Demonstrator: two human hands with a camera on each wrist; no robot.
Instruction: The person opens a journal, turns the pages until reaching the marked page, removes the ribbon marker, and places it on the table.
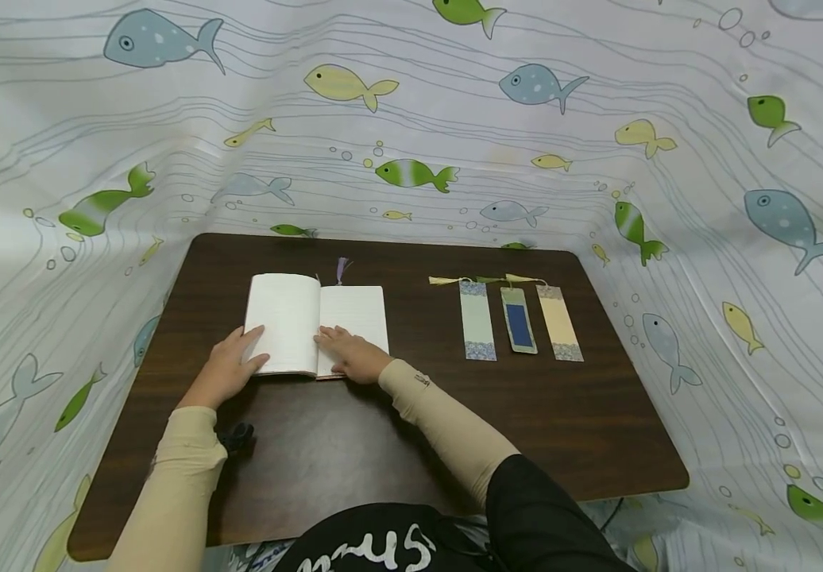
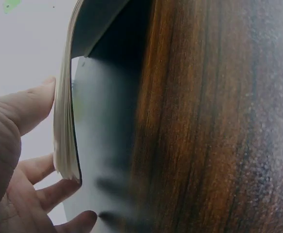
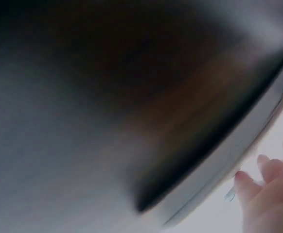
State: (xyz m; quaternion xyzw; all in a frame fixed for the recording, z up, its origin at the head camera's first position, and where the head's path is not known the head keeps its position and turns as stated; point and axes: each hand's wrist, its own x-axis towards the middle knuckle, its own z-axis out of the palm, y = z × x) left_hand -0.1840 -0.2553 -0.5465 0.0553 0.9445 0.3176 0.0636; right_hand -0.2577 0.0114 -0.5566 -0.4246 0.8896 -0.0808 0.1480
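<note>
On a brown table [image 1: 583,437], left hand [image 1: 226,364] and right hand [image 1: 356,356] rest unclenched on a book [image 1: 285,314].

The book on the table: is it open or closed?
Open: the book lies with pages spread on both sides of its fold, the left hand at its left edge, the right hand by the fold.

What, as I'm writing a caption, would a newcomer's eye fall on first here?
Probably the open book with its pale pages against the dark table, the left hand at its left edge and the right hand on its right page. To its right, three tasselled bookmarks lie in a row. The fish-patterned sheet beyond the table also catches the eye.
</note>
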